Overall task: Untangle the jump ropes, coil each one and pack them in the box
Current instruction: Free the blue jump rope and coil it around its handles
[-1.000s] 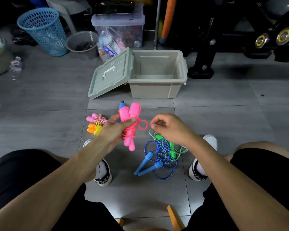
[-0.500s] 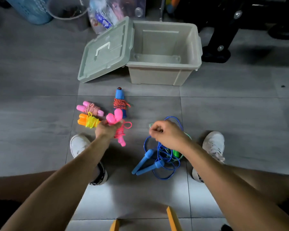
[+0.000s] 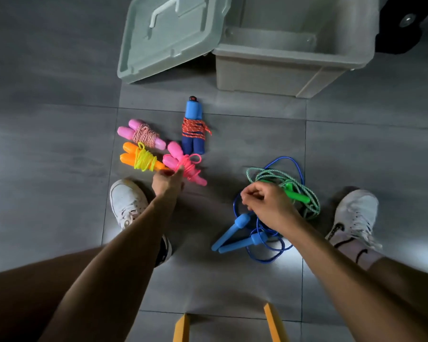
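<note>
Our left hand point(image 3: 168, 182) reaches down to the coiled hot-pink jump rope point(image 3: 183, 164) on the floor tiles point(image 3: 252, 134), fingertips touching its wrapped cord; whether the fingers clasp it we cannot tell. Its paired handles run diagonally, rounded ends pointing up-left. Our right hand point(image 3: 269, 206) hovers with fingers curled, seeming to pinch nothing, above the loose blue jump rope point(image 3: 235, 233) tangled with the green braided jump rope point(image 3: 294, 191); the blue handles point down-left. Beside the hot-pink bundle lie the orange-handled jump rope point(image 3: 140, 160), the pale-pink-handled jump rope point(image 3: 141, 134) and the blue-handled red-corded jump rope point(image 3: 193, 129), which points toward the open beige box point(image 3: 269, 70) and its lid point(image 3: 168, 35).
</note>
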The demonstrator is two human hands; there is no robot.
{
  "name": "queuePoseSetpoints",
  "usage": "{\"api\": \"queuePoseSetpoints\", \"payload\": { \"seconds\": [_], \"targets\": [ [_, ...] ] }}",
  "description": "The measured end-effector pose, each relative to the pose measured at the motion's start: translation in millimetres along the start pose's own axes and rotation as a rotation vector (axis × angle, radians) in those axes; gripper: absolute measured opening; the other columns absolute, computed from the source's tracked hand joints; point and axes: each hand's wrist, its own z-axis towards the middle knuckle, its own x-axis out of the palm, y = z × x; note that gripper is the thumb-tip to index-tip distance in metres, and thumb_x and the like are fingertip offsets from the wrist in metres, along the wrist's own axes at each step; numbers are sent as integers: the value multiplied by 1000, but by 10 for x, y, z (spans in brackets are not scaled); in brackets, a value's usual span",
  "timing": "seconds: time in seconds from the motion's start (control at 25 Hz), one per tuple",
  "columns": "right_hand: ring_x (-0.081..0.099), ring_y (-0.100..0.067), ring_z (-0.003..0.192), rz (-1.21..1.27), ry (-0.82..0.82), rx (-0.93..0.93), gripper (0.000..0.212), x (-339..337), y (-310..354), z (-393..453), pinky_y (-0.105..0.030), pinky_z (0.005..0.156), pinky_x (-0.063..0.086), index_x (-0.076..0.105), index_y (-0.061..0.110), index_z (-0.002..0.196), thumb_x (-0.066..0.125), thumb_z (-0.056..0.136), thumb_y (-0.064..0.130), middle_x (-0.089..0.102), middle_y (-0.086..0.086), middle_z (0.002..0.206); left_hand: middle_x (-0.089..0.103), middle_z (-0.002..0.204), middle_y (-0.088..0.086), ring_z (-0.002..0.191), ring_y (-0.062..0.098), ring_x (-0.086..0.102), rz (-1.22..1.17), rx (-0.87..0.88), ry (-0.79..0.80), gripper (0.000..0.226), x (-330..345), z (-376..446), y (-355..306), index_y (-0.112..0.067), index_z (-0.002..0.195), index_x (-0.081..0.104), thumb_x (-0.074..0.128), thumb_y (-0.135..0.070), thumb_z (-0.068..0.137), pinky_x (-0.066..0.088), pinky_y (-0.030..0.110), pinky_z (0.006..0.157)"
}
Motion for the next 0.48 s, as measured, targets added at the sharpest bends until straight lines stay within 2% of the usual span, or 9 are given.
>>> {"api": "queuePoseSetpoints", "payload": {
  "seconds": [0.12, 0.2, 0.32, 0.4, 0.48],
  "targets": [
    [64, -1, 67, 43, -23, -2, 18, 32, 26, -44, -24, 70, 52, 65, 30, 75, 64, 86, 15, 70, 11, 75, 61, 63, 9, 58, 23, 56, 6, 34, 109, 23, -85, -97, 68, -7, 83, 67, 75, -28, 80, 49, 37, 63],
    [65, -8, 69, 80, -60, 19, 18, 24, -16, -198, -28, 74, 52, 65, 28, 76, 64, 86, 13, 70, 8, 77, 59, 64, 11, 62, 22, 53, 40, 88, 211, 12, -140, -330, 171, -13, 77, 67, 74, -23, 77, 46, 39, 64],
    [62, -13, 67, 126, -115, 106, 16, -17, -295, -547, -35, 75, 52, 65, 23, 78, 64, 88, 10, 70, 0, 77, 61, 64, 9, 63, 21, 58, 226, 178, 365, 5, -68, -809, 469, -18, 74, 71, 70, -23, 72, 51, 37, 68],
    [64, -18, 71, 121, -130, 158, 10, -51, -541, -764, -41, 80, 53, 66, 18, 82, 65, 88, 11, 70, -5, 81, 66, 68, 2, 69, 15, 63, 374, 255, 396, 4, 52, -1111, 678, -19, 81, 75, 71, -19, 79, 52, 30, 68],
    [67, -21, 79, 82, -127, 178, 3, -82, -736, -909, -40, 82, 54, 69, 15, 87, 65, 88, 14, 72, -5, 86, 68, 73, 1, 74, 11, 64, 499, 362, 368, 8, 187, -1295, 804, -17, 85, 76, 71, -22, 81, 50, 27, 69]
  ]
}}
